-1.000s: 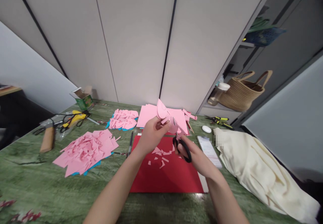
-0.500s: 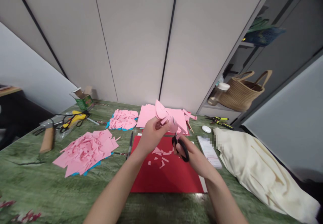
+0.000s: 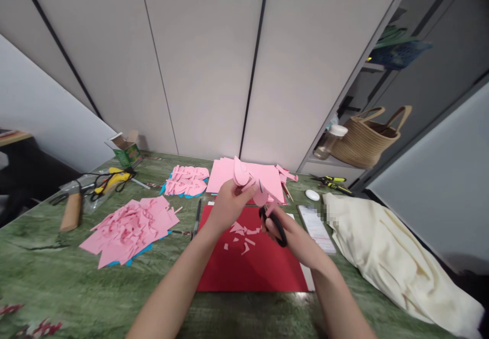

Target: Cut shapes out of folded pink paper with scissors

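My left hand (image 3: pixel 230 204) pinches a pink paper cutout (image 3: pixel 240 172) with curved edges, held above the back of a red sheet (image 3: pixel 252 272). Black-handled scissors (image 3: pixel 280 231) sit in my right hand (image 3: pixel 286 232), their blades at the pink paper beside my left fingers. A narrow pink strip hangs off near the blades. Small pink scraps (image 3: pixel 244 248) lie on the red sheet below both hands. Behind them are pink sheets (image 3: pixel 221 173) stacked by the wall.
On the left lie a heap of pink scraps (image 3: pixel 133 227), pink cutouts (image 3: pixel 187 180), a yellow tool (image 3: pixel 114 178) and a green box (image 3: pixel 129 154). A black pen (image 3: pixel 197 216) is by the red sheet. Rightward are a phone (image 3: pixel 317 229), white mouse (image 3: pixel 312 195), pliers (image 3: pixel 332 183) and cream cloth (image 3: pixel 397 257).
The pink cutout in my left hand has shifted and tilted slightly, its top now a little lower and further left. My right hand and the scissors have moved only slightly.
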A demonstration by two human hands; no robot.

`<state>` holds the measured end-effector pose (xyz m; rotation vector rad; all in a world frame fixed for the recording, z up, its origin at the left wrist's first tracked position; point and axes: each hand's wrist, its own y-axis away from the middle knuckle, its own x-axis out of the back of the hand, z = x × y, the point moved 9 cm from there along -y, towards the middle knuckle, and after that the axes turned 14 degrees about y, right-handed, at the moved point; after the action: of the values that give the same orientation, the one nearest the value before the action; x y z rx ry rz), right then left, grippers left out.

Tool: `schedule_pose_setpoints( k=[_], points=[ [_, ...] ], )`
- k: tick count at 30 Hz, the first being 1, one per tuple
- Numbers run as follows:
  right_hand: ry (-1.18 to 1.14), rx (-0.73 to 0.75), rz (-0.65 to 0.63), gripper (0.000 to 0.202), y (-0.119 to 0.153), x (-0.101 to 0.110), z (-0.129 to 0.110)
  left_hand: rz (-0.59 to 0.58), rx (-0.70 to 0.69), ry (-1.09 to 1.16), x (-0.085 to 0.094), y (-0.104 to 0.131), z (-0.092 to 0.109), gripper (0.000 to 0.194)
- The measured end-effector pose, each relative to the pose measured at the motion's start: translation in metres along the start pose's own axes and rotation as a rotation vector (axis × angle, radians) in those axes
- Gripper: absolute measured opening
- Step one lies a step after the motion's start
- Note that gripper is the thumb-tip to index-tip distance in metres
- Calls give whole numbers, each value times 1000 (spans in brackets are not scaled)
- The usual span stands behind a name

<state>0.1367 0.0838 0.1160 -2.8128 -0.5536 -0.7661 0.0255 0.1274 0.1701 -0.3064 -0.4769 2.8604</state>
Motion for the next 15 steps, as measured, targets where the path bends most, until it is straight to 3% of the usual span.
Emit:
schedule_pose_setpoints(
  k=[15],
  points=[
    [-31,-30,8,28,-1,-6,8,48,-18,40,2,1,-2,21]
  ],
)
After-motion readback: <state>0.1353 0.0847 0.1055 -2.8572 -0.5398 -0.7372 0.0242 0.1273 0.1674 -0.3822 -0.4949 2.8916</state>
